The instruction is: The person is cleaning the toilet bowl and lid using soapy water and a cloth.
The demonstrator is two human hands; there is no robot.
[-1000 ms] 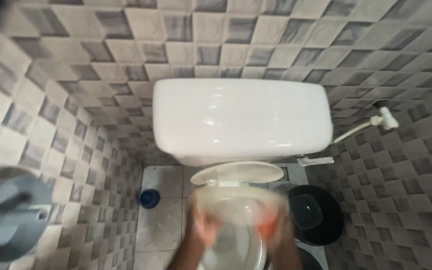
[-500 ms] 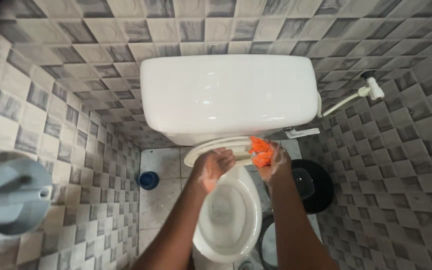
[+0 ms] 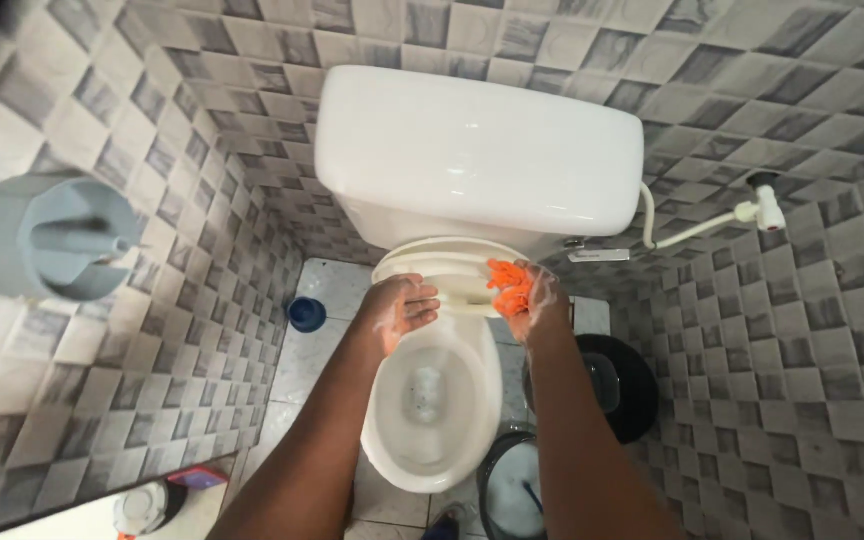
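A white toilet bowl (image 3: 392, 440) stands below me with its lid (image 3: 442, 262) raised against the white cistern (image 3: 477, 150). My left hand (image 3: 399, 308) hovers over the back of the bowl, soapy, fingers spread, holding nothing. My right hand (image 3: 532, 302) is closed around an orange scrub cloth (image 3: 505, 283) just in front of the raised lid, at the bowl's right rear.
A grey paper holder (image 3: 47, 235) hangs on the left tiled wall. A blue cup-like object (image 3: 306, 314) sits on the floor left of the toilet. A black bin (image 3: 624, 385) and a dark bucket (image 3: 512, 490) stand at the right. A white hose and spray fitting (image 3: 752, 214) hang on the right wall.
Both hands rose from a blurred position over the bowl to the raised lid. The left hand's fist has opened. My view shifted down and to the right.
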